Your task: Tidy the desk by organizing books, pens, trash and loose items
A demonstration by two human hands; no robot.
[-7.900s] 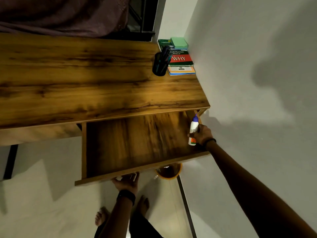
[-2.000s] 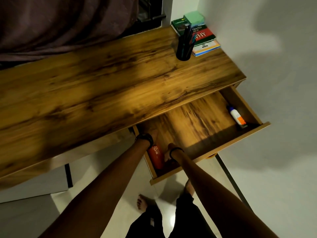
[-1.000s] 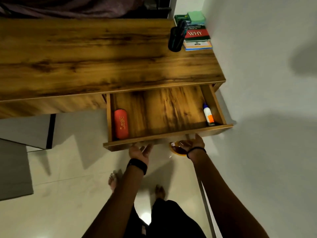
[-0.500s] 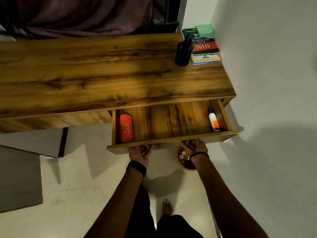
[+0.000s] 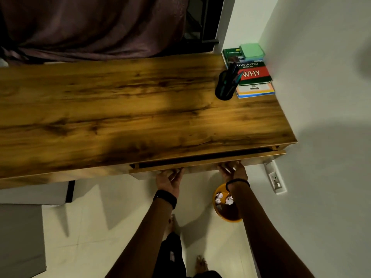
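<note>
The wooden desk (image 5: 120, 109) has its drawer (image 5: 200, 163) pushed almost fully in, with only a dark slit showing; the contents are hidden. My left hand (image 5: 168, 179) presses flat against the drawer front from below. My right hand (image 5: 232, 170) pushes the same front further right. A stack of books (image 5: 253, 77) lies in the far right corner with a green pad (image 5: 252, 51) on top. A black pen holder (image 5: 225, 87) with several pens stands beside the books.
An orange bin (image 5: 226, 205) with crumpled paper stands on the floor under my right arm. A white wall (image 5: 321, 97) runs along the desk's right side, with a socket (image 5: 275, 178) low down. A dark curtain (image 5: 90, 25) hangs behind the desk. A grey block (image 5: 20, 237) sits at lower left.
Both hands have pushed the drawer inward; the red case and the glue bottle seen inside it are now out of sight.
</note>
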